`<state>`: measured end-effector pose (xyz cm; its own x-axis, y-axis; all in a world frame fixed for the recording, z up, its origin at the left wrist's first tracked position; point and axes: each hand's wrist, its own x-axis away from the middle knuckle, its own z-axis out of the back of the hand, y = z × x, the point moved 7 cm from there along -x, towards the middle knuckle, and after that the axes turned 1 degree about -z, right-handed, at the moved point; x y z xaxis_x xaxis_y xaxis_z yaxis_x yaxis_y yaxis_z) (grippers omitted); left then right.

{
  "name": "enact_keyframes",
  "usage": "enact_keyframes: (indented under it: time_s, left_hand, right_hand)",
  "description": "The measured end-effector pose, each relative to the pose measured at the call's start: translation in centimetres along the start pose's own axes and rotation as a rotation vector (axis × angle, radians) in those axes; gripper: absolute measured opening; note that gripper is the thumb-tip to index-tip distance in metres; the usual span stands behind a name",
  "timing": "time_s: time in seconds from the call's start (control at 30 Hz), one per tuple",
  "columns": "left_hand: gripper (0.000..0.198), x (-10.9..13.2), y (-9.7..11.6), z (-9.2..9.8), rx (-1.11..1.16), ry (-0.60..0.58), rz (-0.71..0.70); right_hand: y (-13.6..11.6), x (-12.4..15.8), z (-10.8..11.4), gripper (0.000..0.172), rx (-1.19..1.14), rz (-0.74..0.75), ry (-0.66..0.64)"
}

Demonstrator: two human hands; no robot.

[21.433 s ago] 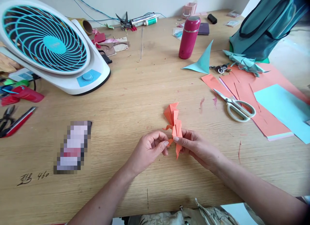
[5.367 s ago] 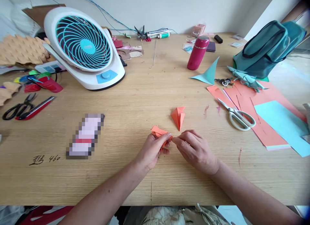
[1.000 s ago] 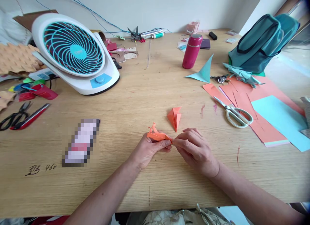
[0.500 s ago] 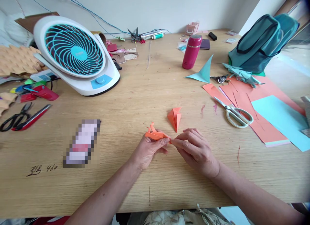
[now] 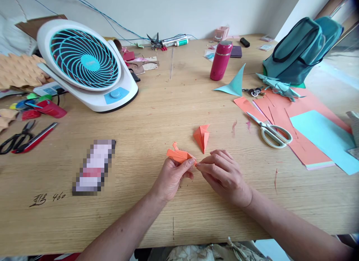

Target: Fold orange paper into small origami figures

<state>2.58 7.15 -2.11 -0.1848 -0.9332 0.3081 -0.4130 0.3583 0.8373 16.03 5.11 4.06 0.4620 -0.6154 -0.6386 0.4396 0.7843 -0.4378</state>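
Pale wood-grain surface (image 5: 134, 141), backed by a white wall (image 5: 174, 14), is the setting as a person works at a folded orange paper figure (image 5: 178, 156), held up in front of the body. The left grip (image 5: 171, 180) is closed around the figure, thumb on top; the right grip (image 5: 226, 177) is drawn into a fine fingertip pinch at its narrow end, just beside the left thumb. Shaping so small a point appears to call for a firm yet light hold close to the tip, with short, gentle presses likely kinder to thin paper than a hard pull, which could tear it. Bright orange, long and tapering, the figure shows layered flaps along its body and a small crooked limb rising near the far end; fingers hide the rest. Just beyond rests a second orange piece (image 5: 202, 137), pleated like a fan, its point toward the person. Scissors (image 5: 276, 136) lie well apart at right.
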Motion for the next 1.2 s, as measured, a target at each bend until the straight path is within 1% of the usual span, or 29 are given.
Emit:
enact_keyframes:
  time_s: [0.1, 0.27, 0.53, 0.67, 0.83, 1.1, 1.2]
  left_hand:
    - [0.029, -0.04, 0.06, 0.10, 0.002, 0.009, -0.003]
    - [0.029, -0.15, 0.27, 0.28, 0.025, 0.034, -0.003]
    - [0.029, -0.32, -0.51, 0.37, 0.075, 0.024, 0.069]
    - [0.027, -0.41, -0.48, 0.43, 0.073, 0.020, 0.049]
    - [0.030, -0.48, -0.57, 0.55, 0.070, 0.048, 0.035]
    - [0.032, -0.17, -0.54, 0.22, 0.065, 0.050, 0.040]
    - [0.034, -0.14, -0.43, 0.29, 0.067, 0.070, 0.032]
  right_hand:
    - [0.03, 0.15, 0.06, 0.028, -0.014, -0.005, 0.010]
    - [0.20, 0.35, 0.20, 0.039, -0.019, -0.014, 0.032]
    - [0.22, 0.53, -0.03, 0.047, -0.043, -0.019, 0.019]
    - [0.33, 0.60, -0.24, 0.047, -0.065, -0.029, 0.011]
    - [0.30, 0.39, -0.23, 0.046, -0.055, -0.038, -0.005]
    - [-0.30, -0.04, -0.20, 0.046, 0.001, 0.023, -0.018]
    - [-0.12, -0.05, -0.34, 0.041, -0.014, -0.011, -0.022]
